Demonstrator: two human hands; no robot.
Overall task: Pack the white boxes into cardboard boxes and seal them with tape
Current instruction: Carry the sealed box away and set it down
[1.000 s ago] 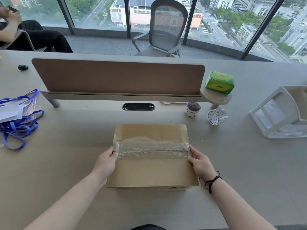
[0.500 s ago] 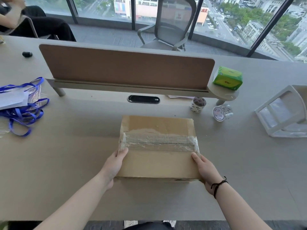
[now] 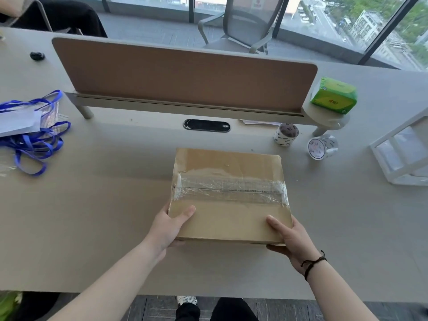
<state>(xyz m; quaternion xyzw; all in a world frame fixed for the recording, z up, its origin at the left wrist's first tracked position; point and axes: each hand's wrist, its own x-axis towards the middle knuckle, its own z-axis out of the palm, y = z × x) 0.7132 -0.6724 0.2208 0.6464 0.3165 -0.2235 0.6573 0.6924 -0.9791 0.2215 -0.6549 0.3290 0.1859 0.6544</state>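
Observation:
A closed cardboard box (image 3: pixel 228 165) sits in the middle of the table, with clear tape across its top seam and down both sides. My left hand (image 3: pixel 169 225) grips its near left corner, thumb on top and fingers underneath. At the near right corner my right hand (image 3: pixel 289 237) holds the box the same way. A roll of clear tape (image 3: pixel 320 147) lies on its side to the right behind the box. No white boxes are visible; the carton's contents are hidden.
A brown desk divider (image 3: pixel 185 77) runs across the table behind the box. A small printed tape roll (image 3: pixel 286 134), a green tissue pack (image 3: pixel 333 98), a white rack (image 3: pixel 403 156) at right, blue lanyards (image 3: pixel 34 140) at left. An office chair (image 3: pixel 245 24) stands beyond.
Both hands slid from the box's taped sides down to its near corners and now grip them, thumbs on top. The camera has tilted downward, showing the table's near edge.

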